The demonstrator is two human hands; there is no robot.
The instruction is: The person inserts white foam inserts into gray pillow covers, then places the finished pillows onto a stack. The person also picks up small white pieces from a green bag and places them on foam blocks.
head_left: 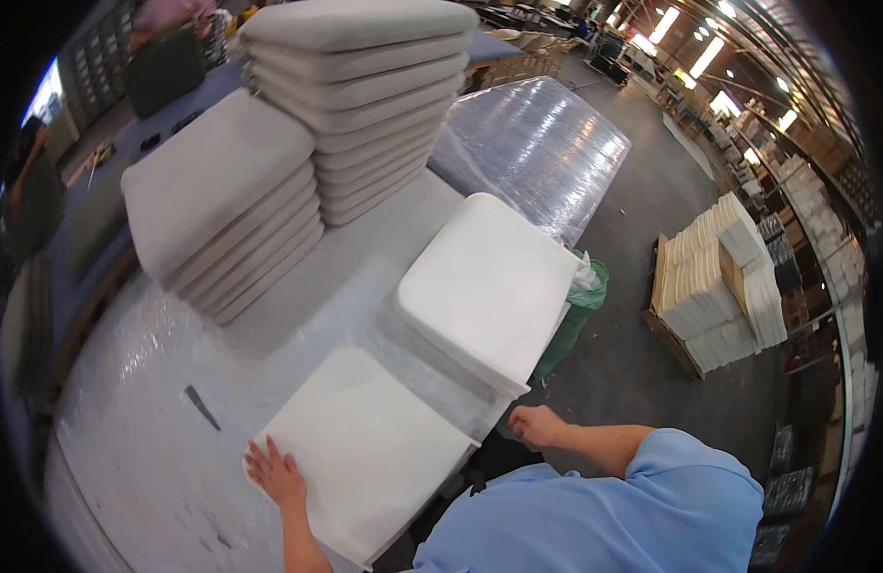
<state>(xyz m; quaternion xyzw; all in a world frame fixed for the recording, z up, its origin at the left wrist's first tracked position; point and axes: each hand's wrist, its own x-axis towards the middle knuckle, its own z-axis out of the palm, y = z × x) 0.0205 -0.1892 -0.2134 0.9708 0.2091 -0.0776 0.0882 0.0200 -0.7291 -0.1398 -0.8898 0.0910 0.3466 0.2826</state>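
A white, round-cornered cushion pad (365, 449) lies flat on the plastic-covered table in front of me. My left hand (277, 475) rests on its left edge, fingers spread and palm down. Off the table's near edge, at my right side, my right hand (539, 426) is curled closed. Whatever its fingers may hold is hidden. Just beyond that hand sits a low stack of similar white pads (489, 286), squared up near the table's right edge. A dark, narrow blade-like tool (202, 408) lies on the table left of the pad.
Two piles of grey upholstered cushions, a tall one (365, 105) and a shorter one (222, 191), stand at the far left. A film-wrapped surface (537, 143) adjoins behind. Right of the table are a green bag (570, 329) and a pallet of white pads (718, 286).
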